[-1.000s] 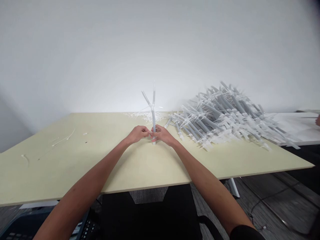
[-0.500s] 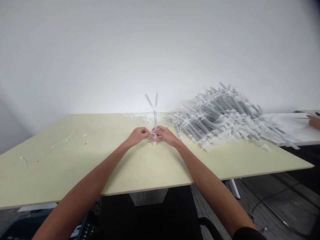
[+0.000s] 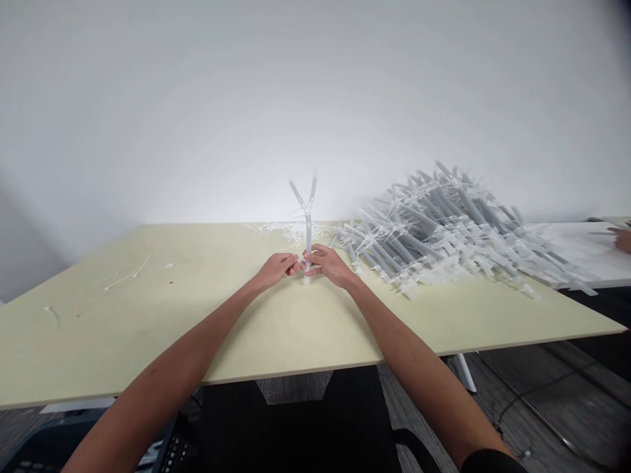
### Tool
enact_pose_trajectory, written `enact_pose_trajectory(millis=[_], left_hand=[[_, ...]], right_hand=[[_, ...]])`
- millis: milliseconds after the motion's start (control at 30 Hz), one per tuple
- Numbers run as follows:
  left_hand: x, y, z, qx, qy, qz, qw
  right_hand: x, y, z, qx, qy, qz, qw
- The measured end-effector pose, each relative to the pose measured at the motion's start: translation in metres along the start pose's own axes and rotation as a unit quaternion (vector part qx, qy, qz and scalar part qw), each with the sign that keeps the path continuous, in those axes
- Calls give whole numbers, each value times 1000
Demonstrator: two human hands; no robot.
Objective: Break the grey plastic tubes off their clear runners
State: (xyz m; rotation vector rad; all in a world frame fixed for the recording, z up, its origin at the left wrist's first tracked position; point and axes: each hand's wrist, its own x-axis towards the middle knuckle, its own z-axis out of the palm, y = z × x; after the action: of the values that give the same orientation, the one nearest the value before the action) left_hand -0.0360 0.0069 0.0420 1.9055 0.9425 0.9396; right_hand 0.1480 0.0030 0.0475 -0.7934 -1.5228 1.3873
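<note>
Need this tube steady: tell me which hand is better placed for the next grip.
Right, probably: the right hand wraps the upright forked plastic tube, while the left hand only reaches it with fingertips.

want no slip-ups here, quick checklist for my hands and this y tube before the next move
Y-shaped plastic tube upright, both branches up: ok
Right hand with fingers on the tube: ok
Left hand actually gripping the tube: cannot tell, fingertips hide the contact
Tube foot resting on the pale yellow tabletop: cannot tell, hands and blur obscure it
Pile of grey tubes with white ties not touching the hands: ok
Co-worker's hand away from your hands, at the far right: ok
</note>
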Motion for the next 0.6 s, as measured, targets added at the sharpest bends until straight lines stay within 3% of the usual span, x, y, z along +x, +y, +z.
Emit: enact_pose_trajectory(millis=[133,400,600], left_hand=[[-3,3,6,97,46,12,994],[-10,11,15,193,45,86,976],[-8,12,12,167,71,41,983]], right_hand=[[1,3,-1,-33,18,15,999],[2,6,0,-33,38,11,999],[1,3,4,-43,56,-18,997]])
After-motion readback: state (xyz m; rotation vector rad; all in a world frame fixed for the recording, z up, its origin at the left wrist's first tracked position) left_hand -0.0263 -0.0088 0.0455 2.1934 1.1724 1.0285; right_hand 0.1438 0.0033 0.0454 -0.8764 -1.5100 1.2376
